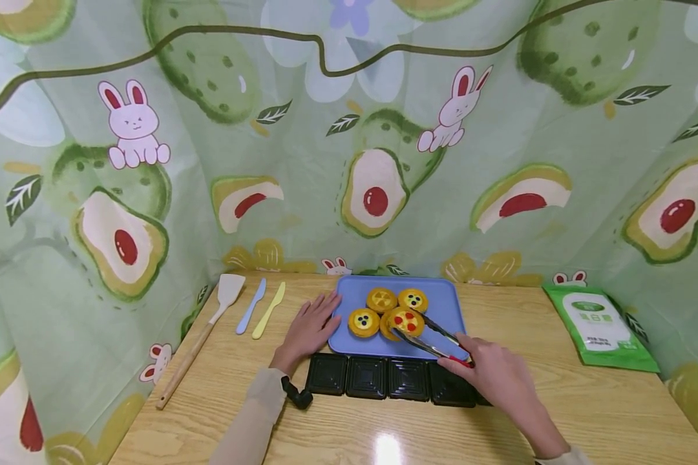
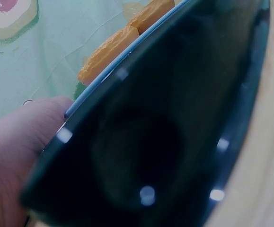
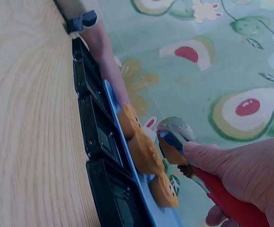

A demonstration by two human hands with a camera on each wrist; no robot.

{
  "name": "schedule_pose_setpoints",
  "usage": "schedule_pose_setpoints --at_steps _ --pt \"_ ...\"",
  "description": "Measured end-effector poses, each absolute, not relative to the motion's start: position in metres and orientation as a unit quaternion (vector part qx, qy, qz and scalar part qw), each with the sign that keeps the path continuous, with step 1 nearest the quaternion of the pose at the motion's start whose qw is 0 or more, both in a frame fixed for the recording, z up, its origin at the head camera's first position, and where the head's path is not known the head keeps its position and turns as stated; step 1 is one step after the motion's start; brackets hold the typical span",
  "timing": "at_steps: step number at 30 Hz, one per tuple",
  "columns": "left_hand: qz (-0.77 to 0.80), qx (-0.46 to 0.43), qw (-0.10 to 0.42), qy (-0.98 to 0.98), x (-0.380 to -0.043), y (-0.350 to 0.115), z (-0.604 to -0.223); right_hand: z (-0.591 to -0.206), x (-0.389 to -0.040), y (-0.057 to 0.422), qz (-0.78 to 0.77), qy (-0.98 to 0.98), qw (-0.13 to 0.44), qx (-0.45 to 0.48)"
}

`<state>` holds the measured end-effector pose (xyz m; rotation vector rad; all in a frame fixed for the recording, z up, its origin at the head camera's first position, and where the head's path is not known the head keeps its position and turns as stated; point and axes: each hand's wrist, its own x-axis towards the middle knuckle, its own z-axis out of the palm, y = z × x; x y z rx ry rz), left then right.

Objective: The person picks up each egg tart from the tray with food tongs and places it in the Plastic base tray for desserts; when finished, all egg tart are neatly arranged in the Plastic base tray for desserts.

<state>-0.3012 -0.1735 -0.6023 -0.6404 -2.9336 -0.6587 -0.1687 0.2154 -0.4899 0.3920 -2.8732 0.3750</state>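
Observation:
My right hand (image 1: 503, 374) grips red-handled tongs (image 1: 436, 349). Between the tong tips is a tart with red toppings (image 1: 406, 321), which the right wrist view shows held above the other tarts. It partly covers one tart in the head view. Around it on the blue tray (image 1: 442, 294) sit a tart with a pale lattice-like top (image 1: 381, 299) and two dotted with dark berries, one at the back (image 1: 413, 299) and one at the left (image 1: 363, 322). My left hand (image 1: 311, 326) rests at the tray's left edge, fingers extended.
A row of black square plastic trays (image 1: 367, 376) lies along the blue tray's near side. To the left are a spatula (image 1: 209, 323), a blue knife (image 1: 251, 307) and a yellow knife (image 1: 269, 310). A green-and-white packet (image 1: 600, 328) lies at right. Patterned cloth hangs behind.

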Motion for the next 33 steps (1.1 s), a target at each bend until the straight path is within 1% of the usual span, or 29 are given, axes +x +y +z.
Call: schedule_pose_setpoints --at_steps 11,15,21,29,33 --pt "-0.219 -0.211 0.041 -0.952 -0.296 -0.172 -0.594 -0.491 -0.161 0.190 0.100 -0.970 0.125 0.181" --pt "-0.225 -0.214 0.045 -0.949 -0.295 -0.172 -0.593 -0.494 -0.161 0.181 0.099 -0.969 0.116 0.193" --pt "-0.214 -0.210 0.035 -0.953 -0.295 -0.172 -0.592 -0.494 -0.160 0.165 0.101 -0.966 0.103 0.213" --pt "-0.229 -0.217 0.042 -0.948 -0.296 -0.172 -0.596 -0.499 -0.160 0.145 0.107 -0.947 0.136 0.270" --pt "-0.238 -0.223 0.044 -0.944 -0.296 -0.173 -0.595 -0.503 -0.159 0.133 0.112 -0.943 0.136 0.283"
